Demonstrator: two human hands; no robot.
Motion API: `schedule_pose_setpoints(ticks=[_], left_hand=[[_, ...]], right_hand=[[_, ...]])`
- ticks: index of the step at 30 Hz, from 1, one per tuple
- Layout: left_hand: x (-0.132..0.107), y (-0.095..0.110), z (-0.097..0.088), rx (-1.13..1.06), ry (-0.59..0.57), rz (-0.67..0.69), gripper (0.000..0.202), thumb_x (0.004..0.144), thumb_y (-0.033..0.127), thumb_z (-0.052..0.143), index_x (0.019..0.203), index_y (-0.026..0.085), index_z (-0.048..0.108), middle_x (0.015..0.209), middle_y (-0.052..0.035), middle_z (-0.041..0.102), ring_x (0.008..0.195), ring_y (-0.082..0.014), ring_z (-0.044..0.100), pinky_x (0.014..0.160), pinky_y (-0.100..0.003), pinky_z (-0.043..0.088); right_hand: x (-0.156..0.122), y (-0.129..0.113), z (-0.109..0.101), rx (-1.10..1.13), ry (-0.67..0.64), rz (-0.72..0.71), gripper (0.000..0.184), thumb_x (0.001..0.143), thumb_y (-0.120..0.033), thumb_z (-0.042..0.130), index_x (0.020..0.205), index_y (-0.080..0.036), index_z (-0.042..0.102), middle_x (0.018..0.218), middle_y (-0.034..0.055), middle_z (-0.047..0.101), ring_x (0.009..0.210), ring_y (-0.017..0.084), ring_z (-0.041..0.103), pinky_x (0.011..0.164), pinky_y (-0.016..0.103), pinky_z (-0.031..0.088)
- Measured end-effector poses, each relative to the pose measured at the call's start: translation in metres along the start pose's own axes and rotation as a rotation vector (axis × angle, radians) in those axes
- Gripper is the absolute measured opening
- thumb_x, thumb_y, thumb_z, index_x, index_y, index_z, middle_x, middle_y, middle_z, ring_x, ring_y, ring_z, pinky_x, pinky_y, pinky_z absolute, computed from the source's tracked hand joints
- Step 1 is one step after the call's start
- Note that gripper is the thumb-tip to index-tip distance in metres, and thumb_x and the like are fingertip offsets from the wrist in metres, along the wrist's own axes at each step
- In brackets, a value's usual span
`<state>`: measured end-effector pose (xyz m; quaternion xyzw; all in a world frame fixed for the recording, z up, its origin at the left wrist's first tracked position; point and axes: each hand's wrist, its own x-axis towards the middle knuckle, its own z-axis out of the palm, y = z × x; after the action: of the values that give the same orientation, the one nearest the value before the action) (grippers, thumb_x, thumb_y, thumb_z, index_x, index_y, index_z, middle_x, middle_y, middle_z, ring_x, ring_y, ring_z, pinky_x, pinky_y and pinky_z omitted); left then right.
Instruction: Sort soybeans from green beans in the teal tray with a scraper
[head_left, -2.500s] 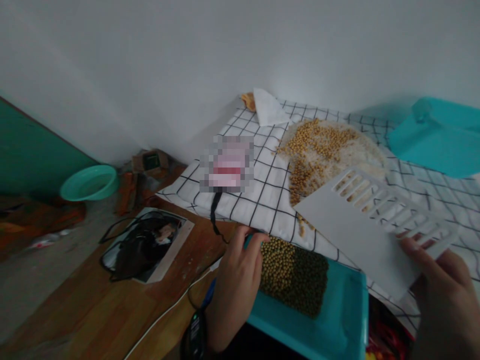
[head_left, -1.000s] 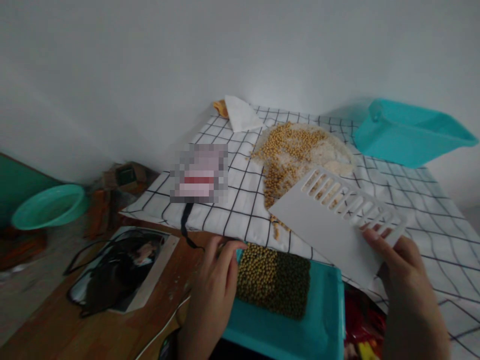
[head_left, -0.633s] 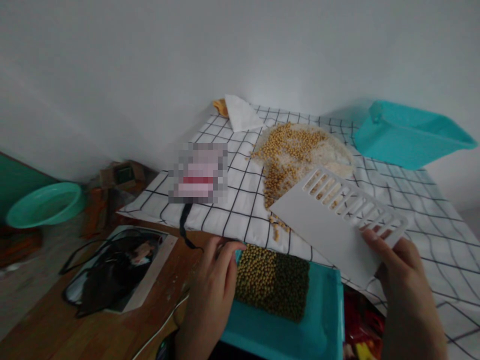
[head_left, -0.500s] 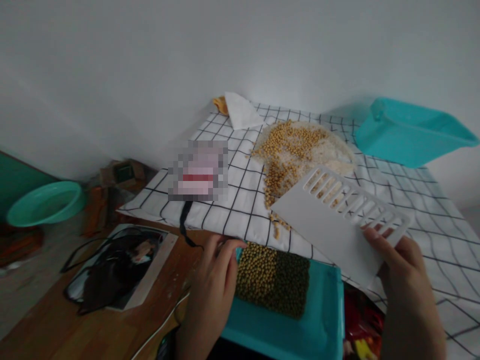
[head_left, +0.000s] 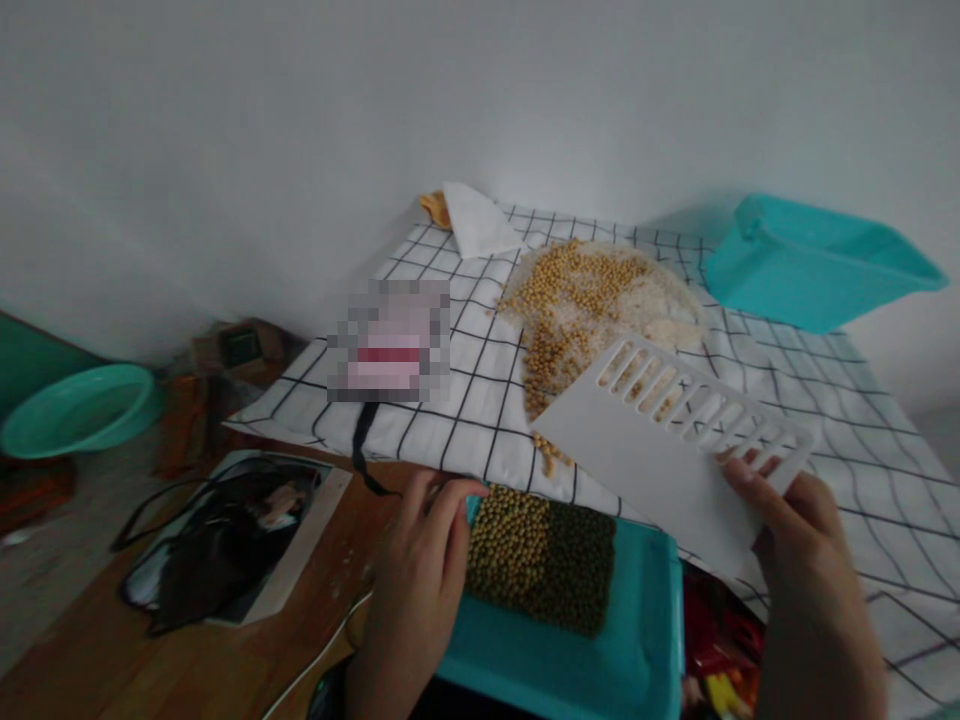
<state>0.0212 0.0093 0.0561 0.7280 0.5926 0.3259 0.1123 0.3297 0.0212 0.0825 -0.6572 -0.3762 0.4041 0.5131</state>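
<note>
My right hand (head_left: 795,540) grips a white slotted plastic sheet (head_left: 660,450) at its right end, fingers through the slots. The sheet is tilted above the checked cloth and partly covers a spread of yellow soybeans (head_left: 577,285) mixed with pale grains (head_left: 652,305). In front of the cloth is a teal tray (head_left: 637,610) holding yellow beans (head_left: 510,545) beside dark green beans (head_left: 577,570). My left hand (head_left: 427,560) is closed on the tray's far left corner, its thumb hidden.
The checked cloth (head_left: 465,390) drapes a table against the wall. A teal bin (head_left: 817,270) stands back right, a white cloth (head_left: 480,220) back left. A blurred pink item (head_left: 390,340) lies left. Lower left are a black bag (head_left: 217,550) and a green basin (head_left: 82,410).
The whole view has shifted slightly, so things appear a little further left. Both hands keep their holds, and the beans look the same.
</note>
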Motion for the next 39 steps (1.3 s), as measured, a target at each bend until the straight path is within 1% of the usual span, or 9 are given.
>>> schedule_pose_setpoints(ticks=[3,7,15,20,27,30,33,37,39], left_hand=[[0.000,-0.001,0.001,-0.007,-0.007,-0.004,0.024,0.099,0.008,0.041,0.102,0.022,0.060,0.104,-0.0045,0.058,0.098,-0.0183,0.063,0.085,-0.027,0.046],[0.000,-0.001,0.002,-0.014,-0.005,-0.005,0.024,0.100,0.011,0.040,0.103,0.022,0.061,0.106,-0.0052,0.059,0.100,-0.0191,0.063,0.087,-0.028,0.045],[0.001,0.000,0.002,-0.045,0.003,-0.008,0.023,0.099,0.012,0.040,0.101,0.021,0.061,0.104,-0.0049,0.058,0.098,-0.0191,0.062,0.086,-0.028,0.045],[0.001,-0.004,0.003,-0.158,0.013,-0.056,0.023,0.099,0.014,0.042,0.099,0.023,0.063,0.100,-0.0027,0.060,0.095,-0.0179,0.062,0.085,-0.027,0.044],[0.001,-0.012,0.005,-0.342,0.009,-0.156,0.021,0.099,0.020,0.045,0.097,0.028,0.064,0.098,0.0008,0.064,0.097,-0.0169,0.061,0.087,-0.027,0.044],[0.001,-0.011,0.006,-0.356,0.003,-0.175,0.021,0.099,0.021,0.045,0.095,0.028,0.065,0.096,0.0010,0.064,0.096,-0.0171,0.061,0.087,-0.027,0.044],[0.002,-0.010,0.005,-0.355,0.005,-0.192,0.022,0.099,0.022,0.045,0.094,0.028,0.065,0.095,0.0010,0.064,0.095,-0.0167,0.061,0.086,-0.026,0.044],[0.004,-0.009,0.004,-0.365,0.018,-0.166,0.023,0.098,0.019,0.046,0.092,0.028,0.066,0.092,0.0018,0.064,0.091,-0.0157,0.062,0.083,-0.025,0.045],[0.006,-0.008,0.003,-0.368,0.021,-0.157,0.023,0.097,0.018,0.046,0.092,0.028,0.066,0.091,0.0021,0.064,0.090,-0.0153,0.062,0.083,-0.024,0.046]], right_hand=[[0.000,0.001,-0.002,-0.024,-0.026,0.003,0.032,0.078,-0.050,0.076,0.070,-0.019,0.072,0.060,0.0024,0.057,0.052,0.015,0.048,0.042,0.026,0.035],[0.000,0.000,-0.001,-0.049,-0.056,-0.060,0.030,0.080,-0.049,0.075,0.071,-0.020,0.072,0.062,0.0026,0.058,0.053,0.015,0.047,0.043,0.025,0.034],[0.000,0.000,0.000,-0.047,-0.046,-0.053,0.029,0.080,-0.049,0.075,0.074,-0.021,0.073,0.062,0.0024,0.059,0.054,0.015,0.047,0.043,0.025,0.034],[0.000,-0.001,0.000,-0.050,-0.073,-0.066,0.029,0.080,-0.049,0.075,0.075,-0.021,0.073,0.061,0.0018,0.057,0.055,0.016,0.048,0.044,0.026,0.034],[0.002,0.001,-0.003,-0.063,-0.089,-0.088,0.028,0.080,-0.049,0.076,0.078,-0.021,0.076,0.066,0.0028,0.064,0.061,0.018,0.054,0.050,0.027,0.039],[0.001,0.002,-0.004,-0.066,-0.057,-0.098,0.026,0.076,-0.047,0.079,0.072,-0.021,0.074,0.065,0.0029,0.065,0.059,0.019,0.055,0.049,0.029,0.039],[-0.001,-0.001,-0.001,0.000,0.028,-0.088,0.024,0.071,-0.044,0.082,0.072,-0.022,0.074,0.068,0.0030,0.069,0.059,0.019,0.057,0.049,0.029,0.040],[-0.003,-0.006,0.007,0.097,0.123,-0.116,0.021,0.075,-0.045,0.078,0.077,-0.024,0.075,0.080,0.0050,0.073,0.067,0.022,0.063,0.056,0.031,0.045],[-0.002,-0.007,0.008,0.080,0.123,-0.125,0.023,0.076,-0.046,0.076,0.076,-0.023,0.075,0.079,0.0053,0.073,0.065,0.022,0.063,0.055,0.031,0.044]])
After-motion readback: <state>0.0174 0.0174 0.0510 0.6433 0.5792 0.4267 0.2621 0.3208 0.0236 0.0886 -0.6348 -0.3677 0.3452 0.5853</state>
